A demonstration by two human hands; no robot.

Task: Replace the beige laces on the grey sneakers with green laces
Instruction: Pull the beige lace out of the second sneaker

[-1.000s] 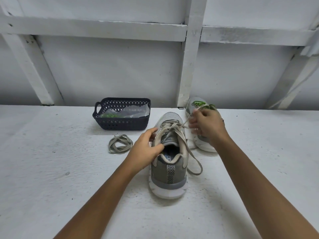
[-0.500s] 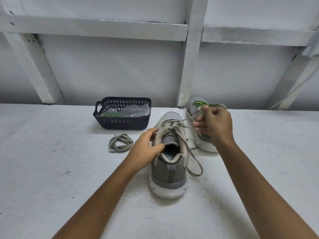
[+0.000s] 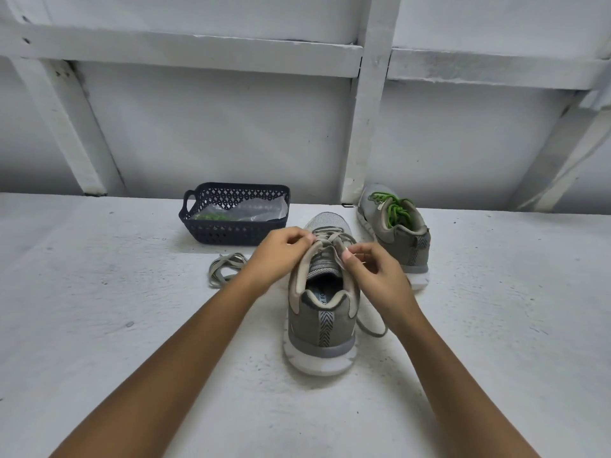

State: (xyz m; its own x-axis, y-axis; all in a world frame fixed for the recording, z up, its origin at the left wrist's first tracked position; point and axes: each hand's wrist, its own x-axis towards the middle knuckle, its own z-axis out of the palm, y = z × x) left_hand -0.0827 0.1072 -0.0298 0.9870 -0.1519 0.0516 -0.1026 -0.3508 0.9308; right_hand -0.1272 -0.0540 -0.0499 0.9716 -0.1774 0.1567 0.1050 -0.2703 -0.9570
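sneaker (image 3: 319,325): sitting heel toward the person, beige lace (image 3: 325,238) threaded.
left hand (image 3: 279,256): fingers pinching beige lace at sneaker's left eyelets, likely loosening it.
right hand (image 3: 373,272): fingers pinching beige lace at right eyelets, likely pulling slack.
second sneaker (image 3: 401,246): behind-right of sneaker, wearing green lace (image 3: 393,209).

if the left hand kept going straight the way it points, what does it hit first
The left hand points up and right, so it would first meet the beige lace it pinches on the near sneaker. Beyond that, probably the far sneaker, though depth is unclear.
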